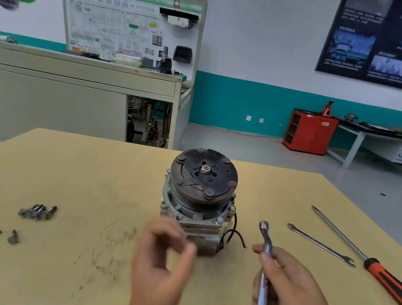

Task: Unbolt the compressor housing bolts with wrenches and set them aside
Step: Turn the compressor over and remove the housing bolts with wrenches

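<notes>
The table point(83, 172) is carrying the compressor point(199, 195) centrally, toward its far edge, pulley up. The right hand point(287, 283) is gripping a ring wrench point(267, 247) by its shank. The left hand point(163, 250) is hovering blurred with fingers curled, and I cannot tell whether it is pinching anything. A screwdriver point(368, 262) and an open-end wrench point(320, 244) are lying toward the right edge. Removed bolts point(37, 211) are lying clustered toward the left edge, so the work is looking well advanced, though a few heads seem to be remaining in the flange.

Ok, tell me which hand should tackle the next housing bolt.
Right, probably: the right hand grips the ring wrench, its ring end raised beside the compressor. The left hand, blurred, shows no tool.
</notes>
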